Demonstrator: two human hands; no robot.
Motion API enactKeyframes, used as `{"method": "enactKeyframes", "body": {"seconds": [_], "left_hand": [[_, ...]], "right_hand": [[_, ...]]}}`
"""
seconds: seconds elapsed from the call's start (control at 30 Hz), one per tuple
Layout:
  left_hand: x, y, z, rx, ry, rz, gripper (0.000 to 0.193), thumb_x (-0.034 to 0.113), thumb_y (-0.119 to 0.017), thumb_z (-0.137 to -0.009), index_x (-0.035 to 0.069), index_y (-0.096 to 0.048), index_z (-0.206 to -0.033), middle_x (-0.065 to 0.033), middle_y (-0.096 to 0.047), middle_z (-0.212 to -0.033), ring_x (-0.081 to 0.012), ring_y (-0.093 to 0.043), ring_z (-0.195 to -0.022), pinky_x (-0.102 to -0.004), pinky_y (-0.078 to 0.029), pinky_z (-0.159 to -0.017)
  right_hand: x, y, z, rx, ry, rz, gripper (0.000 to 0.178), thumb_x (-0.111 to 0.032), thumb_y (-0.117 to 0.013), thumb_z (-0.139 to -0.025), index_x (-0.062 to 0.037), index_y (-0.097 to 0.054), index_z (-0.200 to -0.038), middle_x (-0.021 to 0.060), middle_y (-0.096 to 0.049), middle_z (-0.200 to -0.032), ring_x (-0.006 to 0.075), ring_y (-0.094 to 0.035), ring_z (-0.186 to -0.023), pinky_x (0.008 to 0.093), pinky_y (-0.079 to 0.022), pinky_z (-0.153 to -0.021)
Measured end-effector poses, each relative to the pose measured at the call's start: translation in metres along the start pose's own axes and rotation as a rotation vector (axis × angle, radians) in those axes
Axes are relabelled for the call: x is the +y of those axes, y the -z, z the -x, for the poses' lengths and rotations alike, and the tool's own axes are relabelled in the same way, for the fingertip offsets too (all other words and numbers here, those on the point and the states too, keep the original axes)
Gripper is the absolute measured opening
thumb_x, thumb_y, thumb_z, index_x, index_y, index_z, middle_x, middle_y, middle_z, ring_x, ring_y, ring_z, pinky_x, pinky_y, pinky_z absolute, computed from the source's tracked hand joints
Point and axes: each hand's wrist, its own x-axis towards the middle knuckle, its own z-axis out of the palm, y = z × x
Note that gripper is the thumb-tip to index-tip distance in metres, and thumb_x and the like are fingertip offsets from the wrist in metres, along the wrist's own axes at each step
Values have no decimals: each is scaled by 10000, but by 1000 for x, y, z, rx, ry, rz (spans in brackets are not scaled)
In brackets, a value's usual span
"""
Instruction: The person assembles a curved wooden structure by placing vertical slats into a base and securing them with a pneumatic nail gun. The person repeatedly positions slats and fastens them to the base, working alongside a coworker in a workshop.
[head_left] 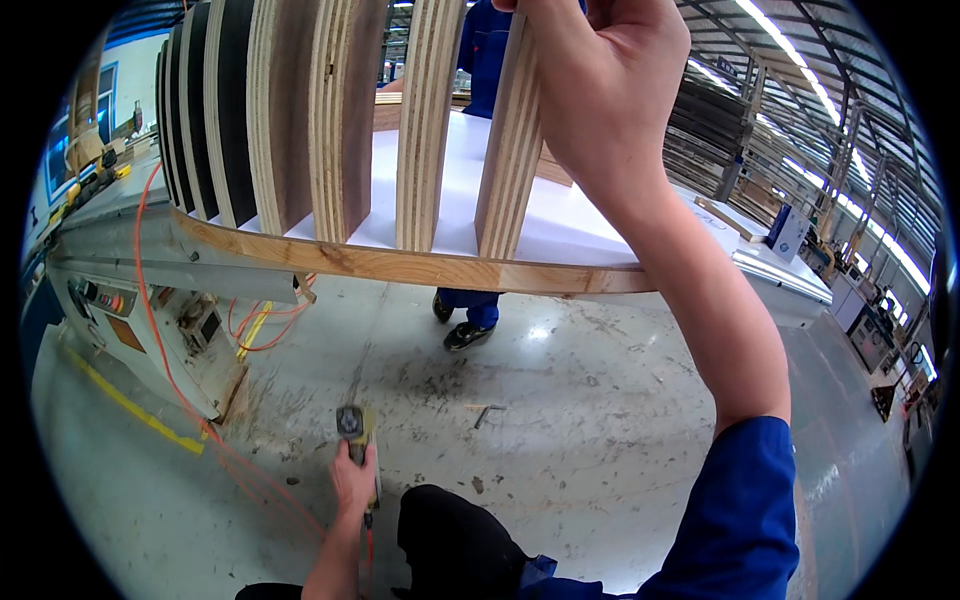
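My left hand (352, 482) is low in the view, wrapped around the grip of a yellow and black nail gun (351, 425), with an orange air hose at its lower end. Up high, my right hand (622, 100) grips the top of an upright plywood strip (503, 190); its fingertips are partly cut off by the upper edge. This strip stands on a white board (575, 235) with a pale wooden edge. To its left, more plywood strips (420, 150) stand upright in a spaced row, several of them with dark faces.
Another person (485, 65) in blue workwear stands beyond the board. A grey machine (150, 335) with buttons is at the left. The orange hose (160, 340) hangs down beside it and runs across the floor. A small dark tool (487, 413) lies on the floor. Stacked boards (705, 130) stand behind.
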Motion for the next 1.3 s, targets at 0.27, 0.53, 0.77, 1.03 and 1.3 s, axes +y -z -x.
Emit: {"method": "enactKeyframes", "body": {"seconds": [0.27, 0.53, 0.77, 1.03, 1.3], "left_hand": [[138, 54, 5, -84, -238, 858, 190, 134, -562, -1003, -13, -574, -883, -63, -593, -723, -134, -561, -616, -320, -490, -593], [202, 87, 39, -250, -231, 1349, 273, 155, -459, -1016, 65, -459, -759, -25, -461, -669, -133, -473, -537, -305, -430, -479], [216, 98, 47, -308, -515, 1254, 288, 142, -452, -1024, 72, -423, -746, -50, -474, -693, -145, -476, -556, -308, -451, -478], [215, 95, 48, -326, -526, 1230, 284, 125, -471, -1022, 54, -432, -750, -65, -473, -686, -152, -486, -557, -309, -463, -480], [211, 86, 45, -337, -522, 1240, 251, 109, -487, -1010, 40, -447, -773, -71, -475, -687, -157, -488, -556, -308, -462, -486]], "right_hand": [[9, 9, -4, -50, 30, -77, 184, -10, -563, -975, 26, -593, -1153, 2, -580, -918, -4, -518, -711, 169, -534, -584], [-2, -6, -1, 14, -28, -129, 153, -13, -562, -988, 10, -586, -1138, -5, -565, -912, -6, -526, -714, 164, -516, -577], [20, -2, -2, 13, -10, -122, 164, 0, -552, -991, -5, -583, -1152, -6, -554, -930, 1, -532, -718, 162, -495, -568], [19, -3, -3, -7, -8, -137, 161, -6, -552, -993, -7, -576, -1153, -10, -548, -909, -6, -525, -709, 157, -534, -576], [16, -6, -4, 4, -39, -151, 153, -9, -551, -997, -9, -575, -1147, -13, -555, -896, -7, -527, -702, 151, -525, -572]]}}
